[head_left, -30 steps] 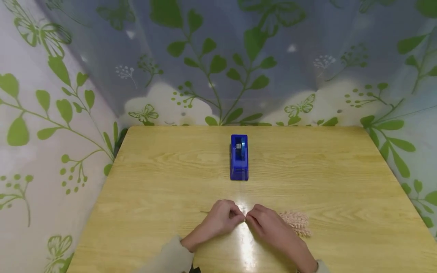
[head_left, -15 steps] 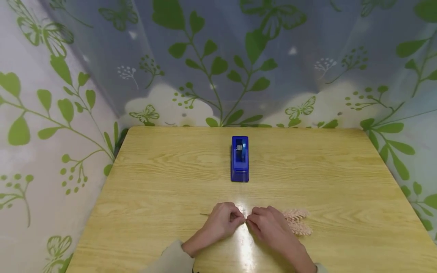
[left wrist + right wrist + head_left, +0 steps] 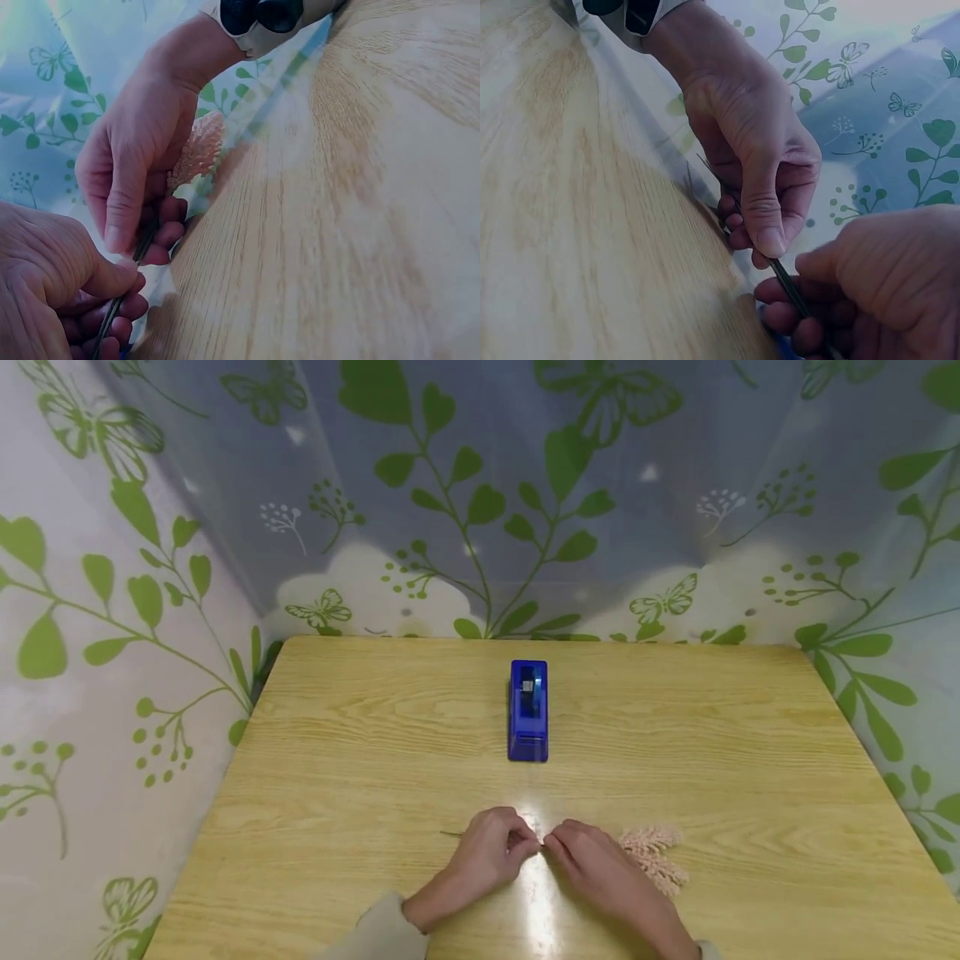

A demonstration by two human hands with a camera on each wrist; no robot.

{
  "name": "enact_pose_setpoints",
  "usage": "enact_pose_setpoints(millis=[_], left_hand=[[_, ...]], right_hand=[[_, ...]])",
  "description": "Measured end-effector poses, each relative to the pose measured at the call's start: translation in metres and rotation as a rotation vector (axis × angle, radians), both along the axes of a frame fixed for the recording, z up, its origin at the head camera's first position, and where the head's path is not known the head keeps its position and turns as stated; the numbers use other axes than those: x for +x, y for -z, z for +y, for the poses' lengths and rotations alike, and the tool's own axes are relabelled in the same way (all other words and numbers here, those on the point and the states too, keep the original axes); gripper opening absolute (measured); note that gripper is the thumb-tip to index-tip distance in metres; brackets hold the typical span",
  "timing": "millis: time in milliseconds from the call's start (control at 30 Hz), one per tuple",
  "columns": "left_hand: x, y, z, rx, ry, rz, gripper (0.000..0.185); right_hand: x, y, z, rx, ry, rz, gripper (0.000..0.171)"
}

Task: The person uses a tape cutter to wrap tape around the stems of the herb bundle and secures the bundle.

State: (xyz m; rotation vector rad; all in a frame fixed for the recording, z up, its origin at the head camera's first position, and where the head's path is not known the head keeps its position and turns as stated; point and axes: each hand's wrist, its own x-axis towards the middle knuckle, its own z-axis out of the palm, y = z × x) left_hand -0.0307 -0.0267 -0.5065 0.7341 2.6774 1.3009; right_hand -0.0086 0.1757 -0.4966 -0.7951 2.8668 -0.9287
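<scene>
A bunch of thin dark-green flower stems (image 3: 787,286) runs between my two hands, close above the wooden table. With thumb and curled fingers my left hand (image 3: 489,850) pinches the stems on one side. Right beside it, my right hand (image 3: 600,867) grips them nearer the flower heads, the two sets of fingertips almost touching. Pale pink, wheat-like flower heads (image 3: 654,858) stick out past the right hand; one head (image 3: 199,150) also shows in the left wrist view. A thin stem end (image 3: 451,833) pokes out left of my left hand. Fingers cover much of the stems.
Ahead of my hands, a blue tape dispenser (image 3: 528,710) stands upright on the wood-grain table (image 3: 360,718). Behind the table hangs a curtain (image 3: 330,485) with green leaves and butterflies. Bright light reflects off the tabletop between the hands.
Both hands stay together on the stems with only slight finger movement. The pink heads have shifted and spread a little. The whole view has drifted slightly.
</scene>
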Motion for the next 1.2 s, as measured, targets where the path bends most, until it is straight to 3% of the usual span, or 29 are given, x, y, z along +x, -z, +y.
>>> enact_pose_setpoints(millis=[233, 467, 600, 733, 833, 967, 1200], left_hand=[[0.002, 0.001, -0.001, -0.045, -0.013, 0.043, 0.006], [0.005, 0.000, -0.001, -0.062, -0.026, 0.020, 0.010], [0.003, -0.003, -0.003, -0.062, -0.016, -0.004, 0.008], [0.002, -0.004, -0.003, -0.107, 0.019, 0.019, 0.007], [0.002, -0.004, -0.003, -0.114, 0.027, 0.035, 0.008], [0.002, -0.003, -0.003, -0.083, -0.007, 0.041, 0.005], [0.001, -0.001, -0.003, -0.073, -0.054, 0.048, 0.005]], right_hand=[[0.004, -0.002, -0.006, 0.030, 0.054, -0.002, 0.018], [0.005, -0.004, -0.005, 0.057, 0.111, 0.048, 0.010], [0.002, -0.004, -0.005, 0.094, 0.062, 0.209, 0.010], [-0.001, 0.001, -0.003, 0.095, 0.018, 0.415, 0.014], [-0.003, 0.004, -0.002, 0.060, 0.002, 0.491, 0.016], [-0.003, 0.006, -0.003, 0.043, -0.005, 0.475, 0.014], [0.003, 0.002, -0.004, 0.095, 0.033, 0.264, 0.012]])
